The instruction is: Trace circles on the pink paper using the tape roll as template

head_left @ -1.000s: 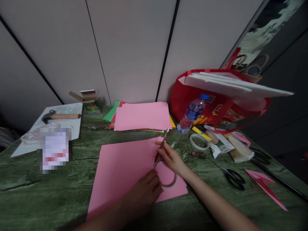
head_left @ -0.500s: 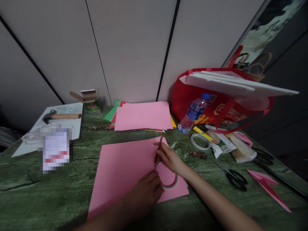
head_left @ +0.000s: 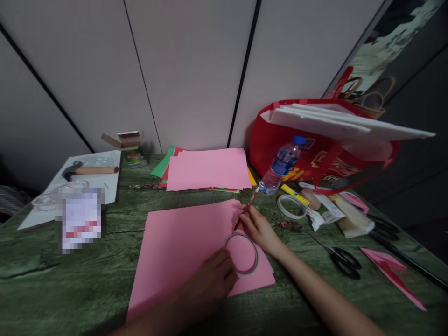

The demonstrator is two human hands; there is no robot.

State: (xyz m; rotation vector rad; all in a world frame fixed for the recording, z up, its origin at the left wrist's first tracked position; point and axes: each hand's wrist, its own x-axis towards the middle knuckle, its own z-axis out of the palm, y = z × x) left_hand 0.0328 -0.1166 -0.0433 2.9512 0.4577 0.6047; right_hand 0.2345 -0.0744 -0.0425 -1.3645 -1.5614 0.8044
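Pink paper sheets [head_left: 182, 242] lie in a stack on the table in front of me. On their right part rests a thin, ring-shaped roll of tape [head_left: 258, 255], flat on the paper. My left hand [head_left: 217, 275] is closed at the ring's left edge, fingers pressed together against it. A pencil [head_left: 252, 198] is pinched in my right hand [head_left: 259, 229], its tip down at the paper by the ring's top edge. The tip itself is hard to make out.
Behind lies a stack of coloured paper [head_left: 210, 169]. To the right are a water bottle [head_left: 283, 164], a red bag [head_left: 266, 140], another tape roll [head_left: 280, 205], scissors [head_left: 345, 262] and folded pink paper [head_left: 388, 261]. A hammer [head_left: 94, 170] lies on a white board [head_left: 112, 186] at left.
My right hand has moved right and slightly back with the pencil, which now leans further right. More of the ring shows. My left hand has stayed in place.
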